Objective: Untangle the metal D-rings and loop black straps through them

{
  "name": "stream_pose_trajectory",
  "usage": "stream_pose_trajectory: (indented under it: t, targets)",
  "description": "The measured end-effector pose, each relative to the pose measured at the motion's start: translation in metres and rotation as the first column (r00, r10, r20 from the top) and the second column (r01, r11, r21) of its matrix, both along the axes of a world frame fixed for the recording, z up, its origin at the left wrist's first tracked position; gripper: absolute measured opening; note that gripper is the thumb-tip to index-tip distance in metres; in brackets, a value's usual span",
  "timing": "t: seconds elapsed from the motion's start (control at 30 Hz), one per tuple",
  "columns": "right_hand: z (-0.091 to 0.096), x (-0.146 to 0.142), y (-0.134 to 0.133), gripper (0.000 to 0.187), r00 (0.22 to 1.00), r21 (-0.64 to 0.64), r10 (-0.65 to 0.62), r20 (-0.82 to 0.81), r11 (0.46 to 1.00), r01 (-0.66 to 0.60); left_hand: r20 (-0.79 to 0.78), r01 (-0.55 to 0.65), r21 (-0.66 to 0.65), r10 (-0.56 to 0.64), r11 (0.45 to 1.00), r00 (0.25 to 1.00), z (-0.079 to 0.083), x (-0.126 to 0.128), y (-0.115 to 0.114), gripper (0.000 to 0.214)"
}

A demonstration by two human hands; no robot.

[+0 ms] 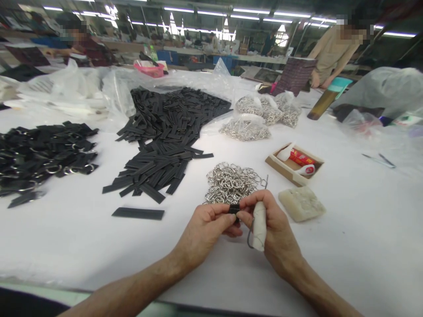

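Note:
My left hand [211, 224] pinches a small black strip [234, 208], which looks folded, between thumb and fingers. The fingertips of my right hand [272, 224] close on the strip's other side. Tucked in that same hand is a tool with a white wrapped handle [259, 226]; a thin dark metal piece curves beside it, and a thin metal tip shows above the knuckles. Just beyond both hands lies a heap of silver metal rings [231, 180]. A single flat black strip [138, 213] rests on the white table [158, 255] left of my hands.
Loose black strips [178, 119] form a large pile beyond. Strips with rings attached [46, 154] are heaped at left. Bagged rings [246, 127], a cardboard tray [292, 174], a yellowish block [301, 203], tweezers [380, 160] and a bottle [325, 101] stand rightward. A co-worker [340, 48] stands behind.

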State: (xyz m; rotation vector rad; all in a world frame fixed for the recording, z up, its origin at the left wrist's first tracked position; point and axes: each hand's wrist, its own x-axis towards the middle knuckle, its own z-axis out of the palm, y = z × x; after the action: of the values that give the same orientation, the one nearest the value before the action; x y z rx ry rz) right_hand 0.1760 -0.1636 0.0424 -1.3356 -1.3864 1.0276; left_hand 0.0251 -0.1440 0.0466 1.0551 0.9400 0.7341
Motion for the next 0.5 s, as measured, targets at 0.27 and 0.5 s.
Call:
stream_pose_trajectory:
  t: [0.27,0.5]
  targets:
    - [-0.0011,0.0004,-0.0014,0.010,0.999,-0.008,0.023,0.047,1.000,-0.022,-0.192,0.038,0.183,-0.002,0.982,0.981,0.0027,0.0005,-0.0030,0.018]
    - [0.0065,0.0040,0.0010,0.014,1.000,-0.025,0.015,-0.007,1.000,-0.015,-0.246,0.068,0.237,-0.008,0.969,0.969,0.0051,-0.0024,0.0002,0.018]
